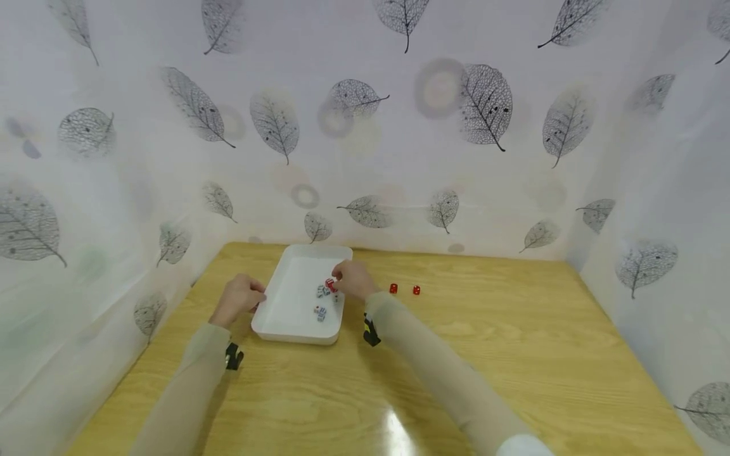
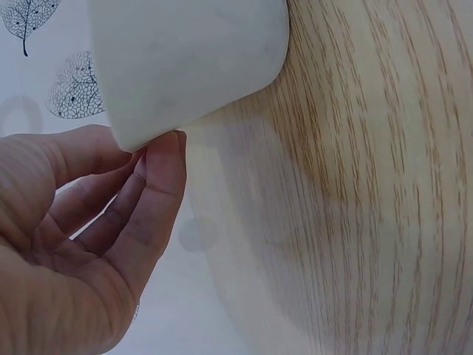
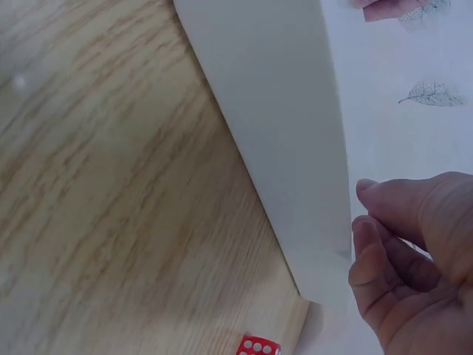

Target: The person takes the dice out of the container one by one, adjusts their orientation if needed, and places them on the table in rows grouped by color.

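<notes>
A white rectangular tray (image 1: 282, 320) stands on the table. My left hand (image 1: 239, 297) pinches its left rim between thumb and fingers; in the left wrist view that hand (image 2: 96, 222) is right at the tray's corner (image 2: 199, 59). Over the right rim reaches my right hand (image 1: 355, 280). In the right wrist view the right hand (image 3: 417, 251) has loosely bent fingers, a small gap between thumb and index, and nothing visible between them. Just below its fingertips lie red dice (image 1: 330, 283) in the tray, beside several whitish dice (image 1: 321, 291). More pale dice (image 1: 320, 313) lie nearer the front.
Two red dice, a left one (image 1: 393, 288) and a right one (image 1: 416, 290), lie on the wooden table (image 1: 502, 342) right of the tray. A leaf-patterned white curtain (image 1: 399, 164) encloses the table's back and sides.
</notes>
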`<control>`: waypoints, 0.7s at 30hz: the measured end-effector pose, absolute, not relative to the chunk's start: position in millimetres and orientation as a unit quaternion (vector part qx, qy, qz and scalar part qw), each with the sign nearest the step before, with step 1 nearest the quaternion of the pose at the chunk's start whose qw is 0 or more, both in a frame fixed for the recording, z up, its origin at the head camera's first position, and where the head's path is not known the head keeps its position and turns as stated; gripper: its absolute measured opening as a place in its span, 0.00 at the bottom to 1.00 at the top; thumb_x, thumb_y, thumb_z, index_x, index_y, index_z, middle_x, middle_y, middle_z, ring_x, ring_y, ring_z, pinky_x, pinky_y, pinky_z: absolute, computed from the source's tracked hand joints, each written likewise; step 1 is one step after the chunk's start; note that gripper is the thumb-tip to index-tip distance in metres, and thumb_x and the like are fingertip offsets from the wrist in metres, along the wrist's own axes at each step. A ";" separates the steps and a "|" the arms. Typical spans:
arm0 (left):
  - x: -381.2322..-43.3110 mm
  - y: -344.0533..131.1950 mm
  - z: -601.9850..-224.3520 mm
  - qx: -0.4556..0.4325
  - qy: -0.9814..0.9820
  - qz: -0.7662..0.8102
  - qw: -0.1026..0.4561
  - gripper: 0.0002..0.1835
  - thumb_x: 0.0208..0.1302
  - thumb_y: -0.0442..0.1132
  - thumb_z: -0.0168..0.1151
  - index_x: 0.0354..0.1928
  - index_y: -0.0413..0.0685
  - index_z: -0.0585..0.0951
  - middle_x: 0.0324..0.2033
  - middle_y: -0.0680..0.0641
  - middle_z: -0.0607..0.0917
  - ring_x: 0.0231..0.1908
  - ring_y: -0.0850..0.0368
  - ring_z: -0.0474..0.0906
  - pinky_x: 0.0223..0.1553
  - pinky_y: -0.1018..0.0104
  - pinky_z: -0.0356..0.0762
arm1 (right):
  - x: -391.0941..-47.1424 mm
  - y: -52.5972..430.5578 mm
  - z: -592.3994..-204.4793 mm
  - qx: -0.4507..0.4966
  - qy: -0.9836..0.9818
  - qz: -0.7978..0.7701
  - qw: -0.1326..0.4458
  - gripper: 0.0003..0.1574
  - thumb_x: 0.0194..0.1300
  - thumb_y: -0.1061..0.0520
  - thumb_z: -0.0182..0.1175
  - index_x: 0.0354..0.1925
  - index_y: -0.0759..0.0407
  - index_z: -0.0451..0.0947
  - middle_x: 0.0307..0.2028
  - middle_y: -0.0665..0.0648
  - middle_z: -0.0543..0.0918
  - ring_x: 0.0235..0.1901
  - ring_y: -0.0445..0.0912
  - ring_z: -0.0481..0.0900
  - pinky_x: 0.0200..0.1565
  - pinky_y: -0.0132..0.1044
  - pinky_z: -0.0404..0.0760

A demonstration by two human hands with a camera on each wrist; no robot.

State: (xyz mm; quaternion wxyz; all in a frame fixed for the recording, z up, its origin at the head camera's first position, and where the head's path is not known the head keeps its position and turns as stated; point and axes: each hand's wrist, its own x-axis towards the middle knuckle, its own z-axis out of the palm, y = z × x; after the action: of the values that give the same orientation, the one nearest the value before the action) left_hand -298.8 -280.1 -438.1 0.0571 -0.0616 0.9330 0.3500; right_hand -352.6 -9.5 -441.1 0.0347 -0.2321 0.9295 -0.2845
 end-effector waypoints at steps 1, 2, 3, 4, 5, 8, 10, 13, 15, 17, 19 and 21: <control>-299.1 -280.1 -438.3 -0.061 0.933 0.350 0.058 0.11 0.64 0.31 0.58 0.44 0.29 0.81 0.40 0.33 0.85 0.30 0.51 0.82 0.29 0.64 0.81 | -353.1 -11.7 -441.6 -0.230 0.932 -0.277 0.039 0.17 0.62 0.62 0.65 0.50 0.65 0.82 0.47 0.60 0.84 0.47 0.50 0.80 0.52 0.41 0.79; -299.4 -280.0 -438.5 -0.059 0.933 0.351 0.058 0.12 0.64 0.31 0.58 0.45 0.29 0.81 0.40 0.33 0.85 0.30 0.51 0.82 0.29 0.63 0.81 | -353.2 -13.6 -441.7 -0.228 0.935 -0.270 0.044 0.17 0.62 0.62 0.65 0.50 0.64 0.82 0.47 0.59 0.84 0.47 0.50 0.80 0.53 0.41 0.79; -299.7 -280.0 -438.7 -0.060 0.932 0.353 0.058 0.12 0.64 0.31 0.57 0.45 0.29 0.81 0.40 0.33 0.85 0.30 0.51 0.82 0.29 0.64 0.81 | -353.5 -15.3 -442.1 -0.227 0.937 -0.261 0.048 0.17 0.61 0.62 0.66 0.50 0.64 0.82 0.47 0.59 0.85 0.47 0.50 0.80 0.53 0.41 0.79; -299.8 -280.0 -438.8 -0.060 0.932 0.353 0.059 0.12 0.64 0.31 0.57 0.45 0.29 0.81 0.40 0.33 0.85 0.30 0.51 0.82 0.29 0.64 0.81 | -353.7 -16.8 -442.5 -0.227 0.940 -0.250 0.050 0.17 0.62 0.62 0.66 0.50 0.64 0.82 0.47 0.59 0.85 0.47 0.50 0.80 0.54 0.41 0.79; -299.6 -279.7 -438.7 -0.060 0.932 0.353 0.059 0.12 0.64 0.31 0.58 0.45 0.29 0.81 0.40 0.33 0.85 0.30 0.51 0.82 0.29 0.64 0.81 | -354.0 -18.0 -443.1 -0.226 0.942 -0.242 0.053 0.17 0.61 0.62 0.66 0.49 0.64 0.82 0.48 0.59 0.85 0.48 0.49 0.80 0.54 0.41 0.79; -298.2 -279.5 -437.9 -0.056 0.931 0.355 0.058 0.11 0.64 0.30 0.58 0.44 0.28 0.81 0.39 0.33 0.84 0.30 0.51 0.82 0.29 0.63 0.81 | -355.7 -20.1 -446.3 -0.232 0.947 -0.219 0.047 0.15 0.62 0.64 0.64 0.48 0.64 0.83 0.47 0.58 0.85 0.46 0.48 0.81 0.52 0.40 0.80; -297.7 -279.4 -437.4 -0.054 0.931 0.356 0.057 0.11 0.64 0.30 0.58 0.44 0.28 0.81 0.39 0.33 0.85 0.30 0.51 0.82 0.29 0.63 0.81 | -356.9 -20.7 -448.2 -0.236 0.948 -0.211 0.037 0.14 0.61 0.66 0.62 0.47 0.64 0.84 0.47 0.58 0.85 0.47 0.49 0.82 0.53 0.40 0.80; -297.0 -280.2 -437.2 -0.051 0.930 0.361 0.056 0.12 0.64 0.30 0.57 0.45 0.28 0.81 0.39 0.33 0.84 0.31 0.50 0.82 0.30 0.63 0.81 | -359.5 -23.4 -451.6 -0.235 0.953 -0.190 0.023 0.15 0.60 0.67 0.61 0.47 0.64 0.84 0.48 0.58 0.86 0.48 0.49 0.82 0.54 0.40 0.80; -296.7 -280.7 -437.3 -0.049 0.930 0.360 0.055 0.12 0.64 0.31 0.57 0.45 0.28 0.81 0.40 0.33 0.84 0.31 0.50 0.82 0.30 0.63 0.81 | -361.3 -26.8 -453.3 -0.227 0.959 -0.171 0.020 0.14 0.61 0.67 0.61 0.46 0.63 0.83 0.46 0.58 0.86 0.47 0.49 0.83 0.53 0.39 0.80; -296.0 -281.1 -437.4 -0.048 0.931 0.357 0.053 0.12 0.64 0.31 0.58 0.44 0.28 0.81 0.39 0.33 0.85 0.30 0.51 0.82 0.29 0.63 0.81 | -362.0 -30.3 -455.1 -0.217 0.965 -0.144 0.025 0.10 0.63 0.64 0.61 0.43 0.61 0.83 0.42 0.56 0.86 0.43 0.47 0.83 0.49 0.37 0.81; -295.8 -280.8 -437.3 -0.046 0.933 0.353 0.050 0.11 0.63 0.31 0.58 0.43 0.29 0.82 0.38 0.34 0.85 0.29 0.52 0.82 0.29 0.63 0.81 | -361.6 -32.8 -455.3 -0.209 0.969 -0.126 0.032 0.06 0.64 0.62 0.62 0.40 0.60 0.82 0.37 0.54 0.86 0.38 0.45 0.82 0.45 0.36 0.81; -295.9 -280.5 -436.7 -0.046 0.934 0.350 0.047 0.11 0.63 0.31 0.58 0.42 0.29 0.82 0.37 0.34 0.85 0.28 0.52 0.81 0.29 0.63 0.80 | -360.9 -33.8 -455.2 -0.204 0.971 -0.117 0.035 0.03 0.65 0.60 0.62 0.37 0.59 0.82 0.33 0.53 0.84 0.34 0.44 0.80 0.41 0.35 0.80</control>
State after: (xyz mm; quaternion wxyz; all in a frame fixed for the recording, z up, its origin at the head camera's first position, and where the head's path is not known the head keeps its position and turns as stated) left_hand -295.9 -280.5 -436.7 0.0473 -0.0459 0.9343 0.3504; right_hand -360.9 -33.8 -455.2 0.0351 -0.2041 0.9713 -0.1168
